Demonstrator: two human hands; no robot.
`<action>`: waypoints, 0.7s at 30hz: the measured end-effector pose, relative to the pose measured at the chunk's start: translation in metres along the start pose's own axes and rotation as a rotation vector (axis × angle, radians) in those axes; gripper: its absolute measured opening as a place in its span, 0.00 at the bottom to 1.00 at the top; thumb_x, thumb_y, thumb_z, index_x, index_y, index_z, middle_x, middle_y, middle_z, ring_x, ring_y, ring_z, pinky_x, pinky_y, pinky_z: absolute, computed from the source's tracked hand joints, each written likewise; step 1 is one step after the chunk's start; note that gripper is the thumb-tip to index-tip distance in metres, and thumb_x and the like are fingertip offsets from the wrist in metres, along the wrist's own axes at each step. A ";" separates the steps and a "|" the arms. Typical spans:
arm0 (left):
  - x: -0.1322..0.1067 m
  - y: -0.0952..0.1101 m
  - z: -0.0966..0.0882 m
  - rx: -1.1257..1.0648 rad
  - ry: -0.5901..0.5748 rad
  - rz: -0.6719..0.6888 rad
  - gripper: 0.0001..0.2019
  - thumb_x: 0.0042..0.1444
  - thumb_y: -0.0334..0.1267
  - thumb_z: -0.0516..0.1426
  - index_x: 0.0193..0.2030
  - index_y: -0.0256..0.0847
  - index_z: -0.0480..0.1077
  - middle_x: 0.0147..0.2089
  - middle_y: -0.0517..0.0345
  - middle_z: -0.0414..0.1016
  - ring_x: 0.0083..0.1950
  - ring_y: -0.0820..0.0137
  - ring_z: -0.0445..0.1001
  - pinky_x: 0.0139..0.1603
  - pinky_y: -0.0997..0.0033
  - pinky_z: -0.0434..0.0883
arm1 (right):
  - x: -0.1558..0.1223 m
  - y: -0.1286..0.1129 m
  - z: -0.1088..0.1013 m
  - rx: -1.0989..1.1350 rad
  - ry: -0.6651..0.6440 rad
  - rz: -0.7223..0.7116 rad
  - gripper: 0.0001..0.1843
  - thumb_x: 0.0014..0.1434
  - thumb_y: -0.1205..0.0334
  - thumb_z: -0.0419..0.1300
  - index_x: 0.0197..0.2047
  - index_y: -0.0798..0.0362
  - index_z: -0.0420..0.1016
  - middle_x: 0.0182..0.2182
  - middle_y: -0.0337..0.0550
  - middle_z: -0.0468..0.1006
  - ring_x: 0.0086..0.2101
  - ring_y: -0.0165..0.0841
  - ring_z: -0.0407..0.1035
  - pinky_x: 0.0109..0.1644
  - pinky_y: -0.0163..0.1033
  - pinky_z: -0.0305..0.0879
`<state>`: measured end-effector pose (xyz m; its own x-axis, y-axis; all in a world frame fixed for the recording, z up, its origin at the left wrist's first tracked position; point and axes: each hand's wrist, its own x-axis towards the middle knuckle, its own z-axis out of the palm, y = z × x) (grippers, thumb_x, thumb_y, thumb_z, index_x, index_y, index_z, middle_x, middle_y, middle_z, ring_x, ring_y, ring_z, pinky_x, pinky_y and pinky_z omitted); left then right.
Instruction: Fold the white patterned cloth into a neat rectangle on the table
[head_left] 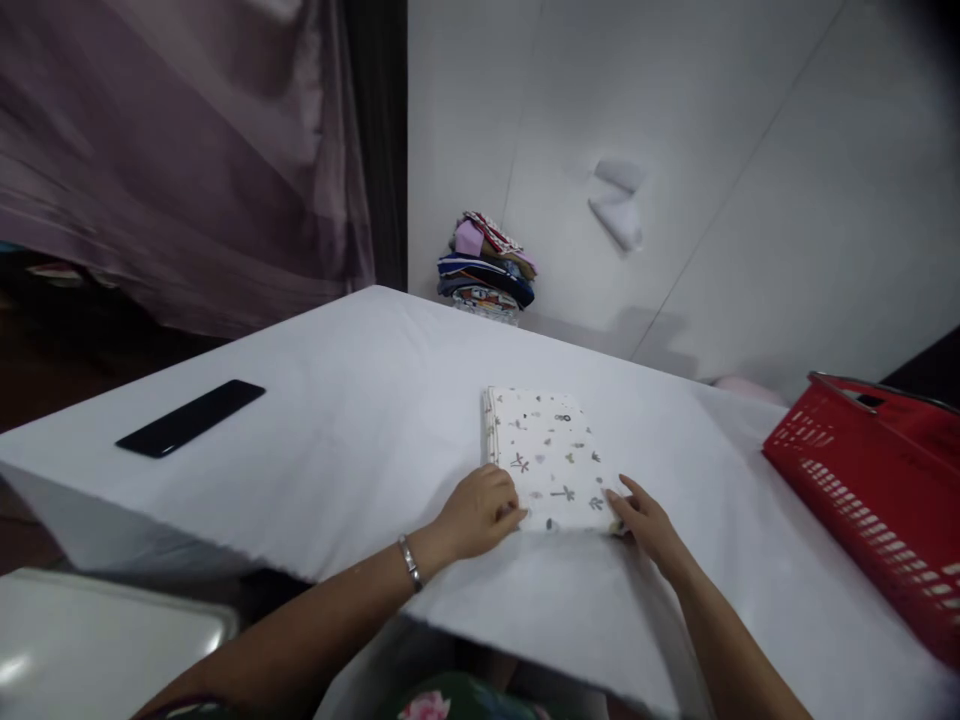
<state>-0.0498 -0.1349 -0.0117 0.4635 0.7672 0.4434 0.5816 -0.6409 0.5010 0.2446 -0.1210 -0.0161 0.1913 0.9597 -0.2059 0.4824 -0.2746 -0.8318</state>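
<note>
A folded white cloth with small grey prints (547,450) lies on the white table (352,420). My left hand (476,510), a bracelet on its wrist, has its fingers curled on the cloth's near left corner. My right hand (645,520) pinches the near right corner, fingers bent on the edge. Both hands rest on the table at the near end of the cloth.
A black phone (191,417) lies at the table's left. A red plastic basket (877,490) stands at the right edge. A stack of folded coloured cloths (487,265) sits at the far corner by the white wall. A purple curtain (172,150) hangs at left.
</note>
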 end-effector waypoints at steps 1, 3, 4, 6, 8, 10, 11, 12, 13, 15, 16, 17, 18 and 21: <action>-0.005 0.002 -0.001 0.010 -0.014 0.009 0.07 0.56 0.39 0.54 0.30 0.40 0.67 0.33 0.57 0.69 0.39 0.68 0.65 0.41 0.66 0.64 | 0.001 0.003 0.000 -0.005 0.001 -0.012 0.41 0.49 0.42 0.58 0.61 0.54 0.59 0.29 0.38 0.68 0.25 0.29 0.64 0.25 0.33 0.63; -0.014 0.005 -0.002 0.028 -0.016 -0.004 0.06 0.55 0.40 0.55 0.35 0.41 0.68 0.37 0.56 0.70 0.42 0.66 0.65 0.42 0.65 0.64 | 0.004 0.010 0.001 -0.027 0.025 -0.059 0.39 0.48 0.42 0.59 0.60 0.53 0.62 0.30 0.40 0.70 0.26 0.30 0.65 0.28 0.35 0.64; -0.018 0.006 -0.002 0.033 -0.007 -0.023 0.06 0.55 0.40 0.55 0.37 0.41 0.68 0.39 0.55 0.70 0.43 0.66 0.65 0.43 0.65 0.64 | 0.006 0.013 0.001 -0.038 0.046 -0.092 0.39 0.47 0.42 0.59 0.59 0.53 0.64 0.31 0.41 0.71 0.27 0.31 0.66 0.30 0.35 0.64; -0.023 0.007 0.000 0.031 0.005 -0.068 0.07 0.56 0.41 0.55 0.38 0.41 0.68 0.41 0.55 0.70 0.44 0.66 0.65 0.44 0.64 0.65 | 0.011 0.019 0.002 -0.050 0.086 -0.155 0.38 0.47 0.42 0.59 0.58 0.54 0.66 0.32 0.41 0.72 0.30 0.32 0.67 0.34 0.37 0.65; -0.025 0.009 0.001 0.010 0.011 -0.101 0.07 0.56 0.42 0.55 0.38 0.42 0.68 0.41 0.55 0.70 0.44 0.66 0.66 0.44 0.64 0.65 | 0.014 0.023 0.002 -0.078 0.111 -0.197 0.38 0.48 0.41 0.58 0.58 0.53 0.65 0.33 0.42 0.73 0.32 0.33 0.68 0.38 0.38 0.65; -0.025 0.012 0.001 -0.034 0.015 -0.133 0.07 0.56 0.42 0.55 0.37 0.42 0.69 0.41 0.55 0.70 0.45 0.67 0.66 0.44 0.65 0.66 | 0.014 0.025 0.001 -0.137 0.113 -0.211 0.37 0.49 0.41 0.56 0.58 0.53 0.66 0.36 0.43 0.74 0.35 0.35 0.68 0.42 0.40 0.64; -0.024 0.012 0.000 -0.068 0.020 -0.162 0.07 0.56 0.41 0.55 0.37 0.42 0.69 0.41 0.56 0.71 0.44 0.67 0.67 0.45 0.65 0.66 | 0.013 0.025 0.001 -0.177 0.102 -0.213 0.36 0.49 0.41 0.56 0.57 0.52 0.66 0.38 0.45 0.74 0.37 0.36 0.68 0.44 0.41 0.63; -0.024 0.013 -0.002 -0.109 0.026 -0.205 0.07 0.56 0.41 0.54 0.35 0.42 0.70 0.41 0.57 0.71 0.43 0.69 0.67 0.44 0.67 0.66 | 0.012 0.025 0.000 -0.221 0.088 -0.212 0.36 0.50 0.41 0.55 0.57 0.52 0.66 0.39 0.46 0.74 0.39 0.37 0.68 0.46 0.42 0.63; -0.023 0.012 -0.004 -0.150 0.036 -0.259 0.07 0.56 0.40 0.53 0.34 0.42 0.70 0.40 0.57 0.71 0.41 0.70 0.68 0.42 0.69 0.67 | 0.011 0.024 -0.001 -0.265 0.074 -0.210 0.35 0.51 0.41 0.54 0.57 0.53 0.66 0.41 0.47 0.74 0.40 0.38 0.68 0.46 0.42 0.62; -0.023 0.009 -0.010 -0.202 0.068 -0.387 0.08 0.55 0.40 0.53 0.32 0.41 0.71 0.38 0.59 0.71 0.37 0.72 0.69 0.38 0.71 0.66 | 0.007 0.021 -0.002 -0.354 0.071 -0.228 0.35 0.53 0.41 0.52 0.58 0.54 0.65 0.43 0.50 0.74 0.41 0.40 0.68 0.47 0.44 0.62; -0.023 0.007 -0.012 -0.208 0.086 -0.450 0.08 0.54 0.40 0.53 0.32 0.41 0.71 0.36 0.59 0.71 0.35 0.73 0.68 0.36 0.72 0.66 | 0.004 0.019 -0.003 -0.395 0.086 -0.256 0.35 0.54 0.41 0.51 0.59 0.54 0.64 0.44 0.50 0.73 0.41 0.40 0.68 0.47 0.45 0.63; -0.022 0.006 -0.014 -0.205 0.103 -0.506 0.08 0.54 0.40 0.53 0.31 0.41 0.71 0.35 0.60 0.72 0.34 0.73 0.68 0.35 0.72 0.65 | 0.002 0.016 -0.003 -0.426 0.112 -0.303 0.34 0.56 0.42 0.49 0.59 0.54 0.63 0.46 0.51 0.72 0.42 0.41 0.67 0.47 0.46 0.63; -0.022 0.004 -0.015 -0.200 0.119 -0.556 0.08 0.53 0.41 0.53 0.30 0.41 0.71 0.34 0.60 0.72 0.33 0.72 0.68 0.35 0.72 0.65 | -0.001 0.013 -0.002 -0.446 0.140 -0.372 0.32 0.57 0.43 0.49 0.58 0.54 0.64 0.48 0.52 0.71 0.43 0.41 0.67 0.47 0.46 0.63; -0.019 0.003 -0.012 -0.211 0.127 -0.670 0.10 0.52 0.43 0.54 0.29 0.41 0.71 0.32 0.60 0.73 0.33 0.71 0.68 0.34 0.72 0.64 | -0.010 -0.001 0.004 -0.452 0.187 -0.643 0.27 0.59 0.47 0.48 0.55 0.54 0.67 0.50 0.52 0.69 0.48 0.42 0.64 0.51 0.48 0.62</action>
<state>-0.0652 -0.1513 -0.0096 -0.0370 0.9971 0.0664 0.5660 -0.0339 0.8237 0.2391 -0.1305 -0.0153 -0.1207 0.9234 0.3645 0.8382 0.2915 -0.4610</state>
